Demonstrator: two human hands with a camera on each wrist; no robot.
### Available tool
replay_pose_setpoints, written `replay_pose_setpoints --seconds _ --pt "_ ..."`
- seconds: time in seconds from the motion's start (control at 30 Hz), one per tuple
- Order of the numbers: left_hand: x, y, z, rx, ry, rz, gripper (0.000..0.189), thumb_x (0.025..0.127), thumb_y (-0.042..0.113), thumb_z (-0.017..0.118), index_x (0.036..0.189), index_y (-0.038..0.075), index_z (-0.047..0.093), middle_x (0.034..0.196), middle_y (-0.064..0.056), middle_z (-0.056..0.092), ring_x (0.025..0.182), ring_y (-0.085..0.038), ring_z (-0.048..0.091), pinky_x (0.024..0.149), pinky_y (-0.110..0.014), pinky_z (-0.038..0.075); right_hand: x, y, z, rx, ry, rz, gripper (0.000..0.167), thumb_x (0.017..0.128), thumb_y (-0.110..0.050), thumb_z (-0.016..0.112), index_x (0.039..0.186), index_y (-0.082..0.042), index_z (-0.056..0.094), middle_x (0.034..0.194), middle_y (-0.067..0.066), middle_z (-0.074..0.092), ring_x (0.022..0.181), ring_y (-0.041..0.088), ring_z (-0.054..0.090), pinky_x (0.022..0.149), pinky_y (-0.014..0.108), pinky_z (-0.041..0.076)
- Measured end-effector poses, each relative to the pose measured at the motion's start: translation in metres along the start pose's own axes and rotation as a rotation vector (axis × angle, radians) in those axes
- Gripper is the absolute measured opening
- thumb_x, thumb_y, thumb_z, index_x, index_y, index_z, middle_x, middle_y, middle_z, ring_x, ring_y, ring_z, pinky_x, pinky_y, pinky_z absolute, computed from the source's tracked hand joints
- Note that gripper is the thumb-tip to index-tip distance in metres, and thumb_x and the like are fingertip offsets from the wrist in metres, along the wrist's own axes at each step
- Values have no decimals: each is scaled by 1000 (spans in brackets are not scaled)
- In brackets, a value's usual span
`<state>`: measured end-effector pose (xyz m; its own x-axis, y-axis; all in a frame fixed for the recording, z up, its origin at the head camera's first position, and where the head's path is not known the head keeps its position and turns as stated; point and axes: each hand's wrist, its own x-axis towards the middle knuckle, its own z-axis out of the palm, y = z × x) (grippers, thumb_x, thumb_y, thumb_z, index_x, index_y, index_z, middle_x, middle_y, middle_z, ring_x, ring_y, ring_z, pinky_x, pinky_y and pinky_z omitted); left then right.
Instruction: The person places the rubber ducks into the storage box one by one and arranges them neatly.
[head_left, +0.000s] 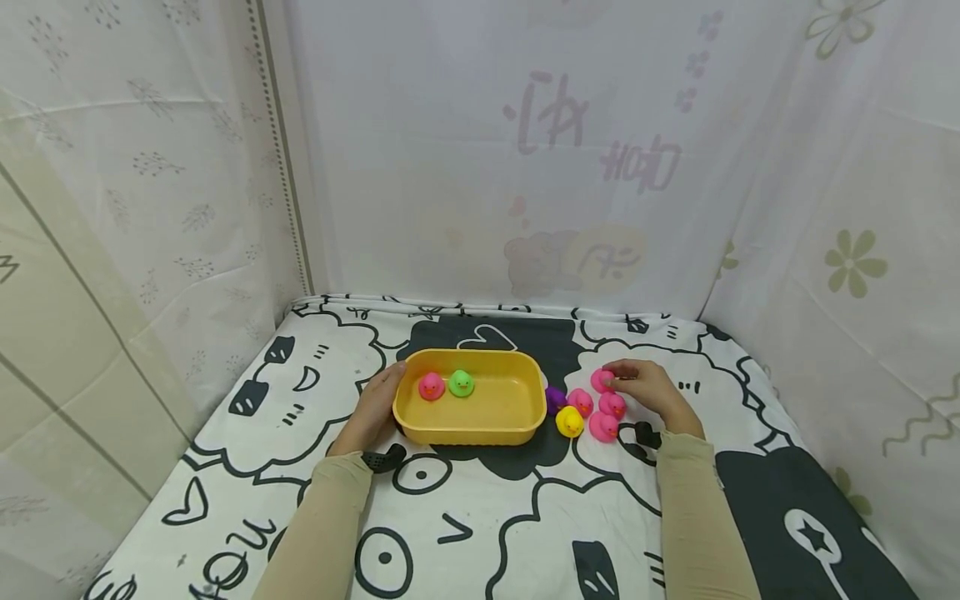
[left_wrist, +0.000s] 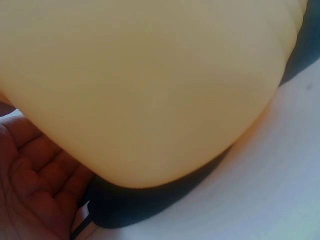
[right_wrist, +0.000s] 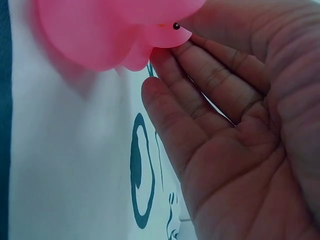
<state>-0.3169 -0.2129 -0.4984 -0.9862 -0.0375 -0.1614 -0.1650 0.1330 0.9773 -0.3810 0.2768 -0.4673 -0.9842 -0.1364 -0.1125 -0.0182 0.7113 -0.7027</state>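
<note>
I'm watching the right hand (head_left: pixel 651 388) pinching a pink toy duck (head_left: pixel 599 381), right of the yellow tray (head_left: pixel 468 436); the left hand (head_left: pixel 375 407) (fingers extended) is touching its left end.

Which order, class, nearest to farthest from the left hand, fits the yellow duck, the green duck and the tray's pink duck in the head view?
1. Pink duck: inside the tray, towards its left end, nearest the left hand.
2. Green duck: also inside, just right of the pink one.
3. Yellow duck: outside, past the right end.
</note>
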Motion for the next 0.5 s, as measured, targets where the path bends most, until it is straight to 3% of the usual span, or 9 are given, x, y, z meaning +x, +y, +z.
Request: replay_pose_setpoints --seconds 0.5 --pt "1 0 -1 -11 -7 19 78 101 63 40 158 9 31 161 -12 33 146 -29 35 119 -45 30 1 0 2 -20 27 -16 48 91 -36 75 133 -15 65 134 17 61 124 37 52 103 56 48"
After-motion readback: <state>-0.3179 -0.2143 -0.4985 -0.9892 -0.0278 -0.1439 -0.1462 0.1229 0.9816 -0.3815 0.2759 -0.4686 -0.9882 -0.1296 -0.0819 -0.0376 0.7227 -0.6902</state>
